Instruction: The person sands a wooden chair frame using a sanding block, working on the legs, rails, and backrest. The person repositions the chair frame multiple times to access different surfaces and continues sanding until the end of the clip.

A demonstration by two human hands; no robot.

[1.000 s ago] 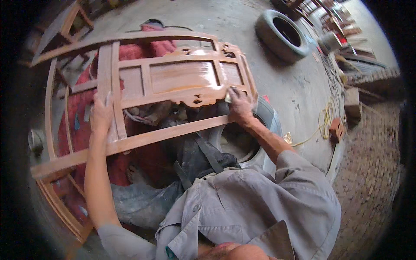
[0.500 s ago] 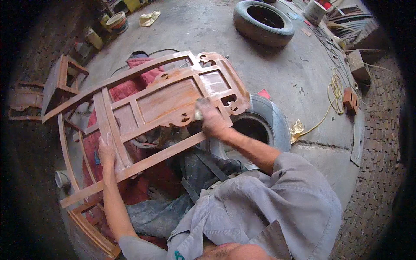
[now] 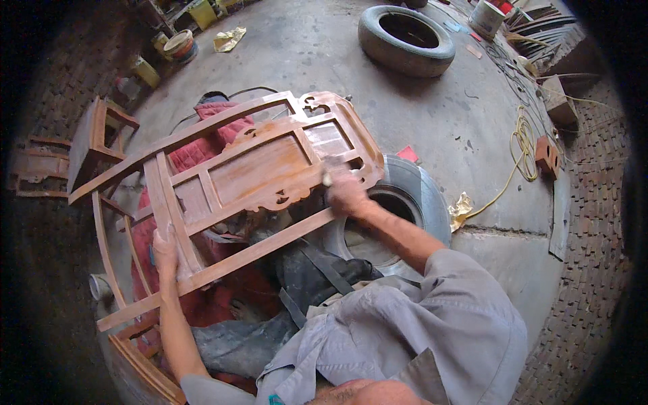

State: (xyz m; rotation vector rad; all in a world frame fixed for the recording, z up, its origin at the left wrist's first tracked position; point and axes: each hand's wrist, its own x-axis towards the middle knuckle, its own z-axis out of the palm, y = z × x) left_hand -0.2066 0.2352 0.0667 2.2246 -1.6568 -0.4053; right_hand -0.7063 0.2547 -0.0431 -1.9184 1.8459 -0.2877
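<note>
Shirt [image 3: 405, 317]: light grey, mauve-tinged cloth, creased, stitched seams; lies behind both grips. Right sleeve [image 3: 459, 277]: same grey, loose, wide-cut; well back from the grip of the right hand [image 3: 347, 194], forearm bare between. Left sleeve [image 3: 216, 391]: matching grey, well back from the grip of the left hand [image 3: 164, 246]. Pointed flap [image 3: 425, 378]: browner grey, behind the right grip. Teal patch [image 3: 275, 399]: small, at shirt's edge; kind unclear. Trousers [image 3: 236, 344]: dark blue-grey, pale smudges, between left grip and shirt.
</note>
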